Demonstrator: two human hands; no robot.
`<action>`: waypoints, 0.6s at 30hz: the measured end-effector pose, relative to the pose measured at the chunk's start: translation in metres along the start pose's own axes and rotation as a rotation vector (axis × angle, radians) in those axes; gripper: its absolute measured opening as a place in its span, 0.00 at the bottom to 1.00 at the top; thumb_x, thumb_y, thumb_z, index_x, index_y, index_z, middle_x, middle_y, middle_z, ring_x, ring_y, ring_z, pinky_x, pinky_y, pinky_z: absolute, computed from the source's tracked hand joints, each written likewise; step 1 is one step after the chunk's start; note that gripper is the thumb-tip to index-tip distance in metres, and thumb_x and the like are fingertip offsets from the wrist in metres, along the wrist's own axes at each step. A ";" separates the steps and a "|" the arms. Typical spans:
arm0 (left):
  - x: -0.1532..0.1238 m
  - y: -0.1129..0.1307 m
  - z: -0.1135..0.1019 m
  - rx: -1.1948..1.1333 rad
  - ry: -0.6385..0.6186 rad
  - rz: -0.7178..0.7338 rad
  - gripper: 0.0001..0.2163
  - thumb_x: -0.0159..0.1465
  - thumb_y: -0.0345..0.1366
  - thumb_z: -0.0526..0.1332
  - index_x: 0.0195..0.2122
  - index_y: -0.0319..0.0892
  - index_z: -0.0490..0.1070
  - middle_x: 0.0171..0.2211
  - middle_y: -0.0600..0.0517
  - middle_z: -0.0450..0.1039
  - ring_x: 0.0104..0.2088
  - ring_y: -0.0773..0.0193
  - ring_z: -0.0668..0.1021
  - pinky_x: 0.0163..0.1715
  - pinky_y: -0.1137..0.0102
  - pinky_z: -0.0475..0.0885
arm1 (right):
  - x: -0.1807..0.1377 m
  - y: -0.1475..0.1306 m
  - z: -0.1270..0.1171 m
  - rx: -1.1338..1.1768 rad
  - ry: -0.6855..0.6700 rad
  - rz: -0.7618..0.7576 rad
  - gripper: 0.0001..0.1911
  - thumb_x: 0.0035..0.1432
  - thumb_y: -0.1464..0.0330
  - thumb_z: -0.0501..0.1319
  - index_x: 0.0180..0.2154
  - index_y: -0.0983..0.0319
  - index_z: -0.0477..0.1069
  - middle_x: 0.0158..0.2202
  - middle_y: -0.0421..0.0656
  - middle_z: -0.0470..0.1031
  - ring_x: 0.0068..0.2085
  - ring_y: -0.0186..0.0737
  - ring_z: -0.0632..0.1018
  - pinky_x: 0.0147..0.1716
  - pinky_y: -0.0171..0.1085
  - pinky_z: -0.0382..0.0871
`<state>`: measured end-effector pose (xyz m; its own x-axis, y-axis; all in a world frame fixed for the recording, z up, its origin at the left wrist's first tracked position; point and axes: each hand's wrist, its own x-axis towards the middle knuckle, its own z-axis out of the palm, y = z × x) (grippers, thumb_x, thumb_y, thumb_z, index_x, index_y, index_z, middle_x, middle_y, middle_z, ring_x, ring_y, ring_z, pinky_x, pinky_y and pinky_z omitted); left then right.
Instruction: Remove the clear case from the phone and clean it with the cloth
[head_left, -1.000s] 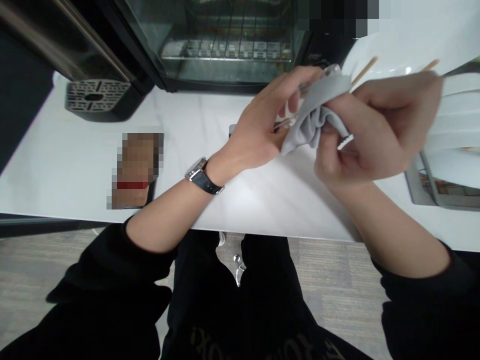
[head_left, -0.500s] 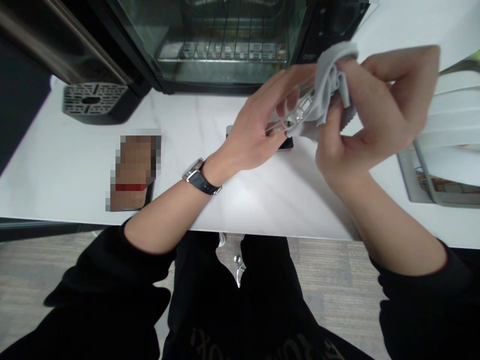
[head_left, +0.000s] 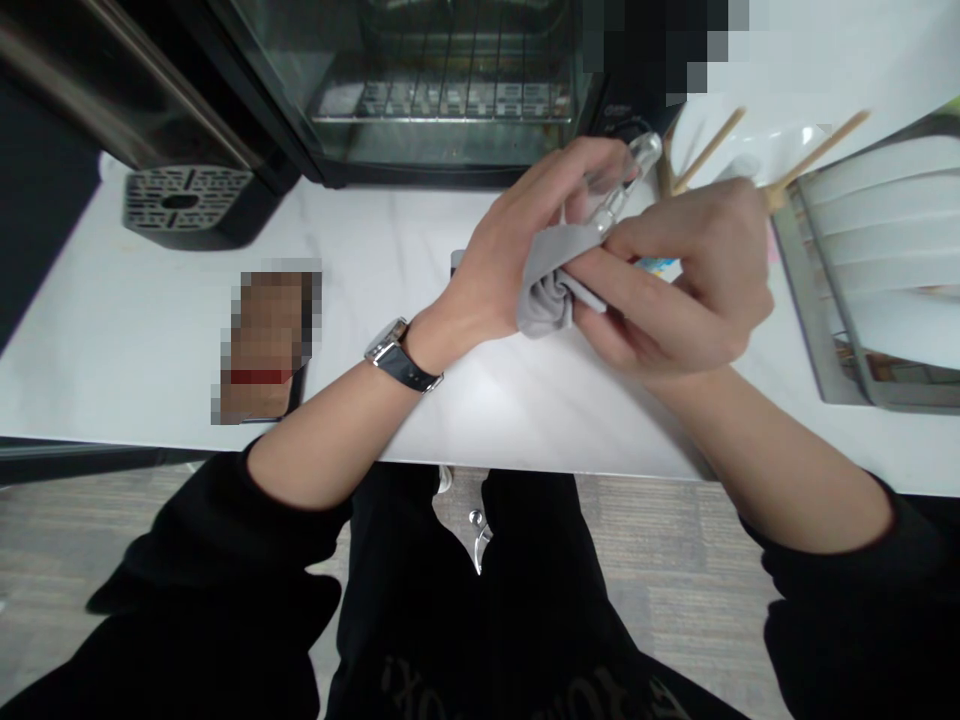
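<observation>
My left hand [head_left: 517, 235], with a watch on its wrist, grips a clear phone case [head_left: 611, 205] tilted above the counter. My right hand [head_left: 675, 285] pinches a grey cloth [head_left: 551, 290] and presses it against the near end of the case. The cloth is bunched and hides that end. The far corner of the case shows past my left fingertips. Under my left hand, the corner of a flat grey thing [head_left: 456, 262] peeks out on the counter.
A pixelated phone-like rectangle [head_left: 262, 345] lies on the white counter [head_left: 360, 250] at left. Behind stand a drip-tray machine [head_left: 191, 205] and a toaster oven [head_left: 450, 175]. On the right, white plates [head_left: 900, 220] stand in a metal rack [head_left: 814, 330], near wooden sticks [head_left: 709, 150].
My right hand has moved the grey cloth left and toward me, from the far end of the clear case to its near end. My left hand keeps its hold, nearly still.
</observation>
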<state>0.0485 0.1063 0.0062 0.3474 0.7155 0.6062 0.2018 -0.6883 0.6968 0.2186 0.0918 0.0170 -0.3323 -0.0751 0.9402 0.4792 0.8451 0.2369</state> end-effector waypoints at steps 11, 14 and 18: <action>0.006 -0.004 -0.006 0.095 0.028 0.256 0.18 0.72 0.44 0.55 0.61 0.51 0.71 0.61 0.53 0.79 0.60 0.61 0.81 0.58 0.63 0.79 | -0.005 0.022 -0.005 -0.188 0.067 0.104 0.16 0.70 0.69 0.60 0.54 0.60 0.82 0.38 0.42 0.79 0.41 0.36 0.79 0.40 0.40 0.72; 0.004 0.001 -0.007 0.101 0.039 0.252 0.22 0.68 0.37 0.52 0.61 0.50 0.71 0.62 0.52 0.78 0.58 0.62 0.82 0.56 0.63 0.80 | -0.006 0.025 -0.009 -0.200 0.042 0.120 0.17 0.70 0.69 0.61 0.56 0.61 0.81 0.40 0.42 0.78 0.43 0.37 0.80 0.40 0.40 0.71; 0.003 0.000 -0.009 0.186 0.024 0.208 0.25 0.66 0.37 0.51 0.64 0.51 0.69 0.63 0.53 0.77 0.64 0.60 0.79 0.66 0.59 0.77 | -0.005 0.024 -0.012 -0.213 0.014 0.128 0.17 0.71 0.70 0.60 0.55 0.65 0.81 0.40 0.43 0.77 0.43 0.37 0.80 0.39 0.39 0.71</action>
<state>0.0416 0.1090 0.0112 0.3774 0.5576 0.7393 0.2942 -0.8292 0.4753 0.2411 0.1061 0.0212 -0.2474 0.0164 0.9688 0.6772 0.7181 0.1608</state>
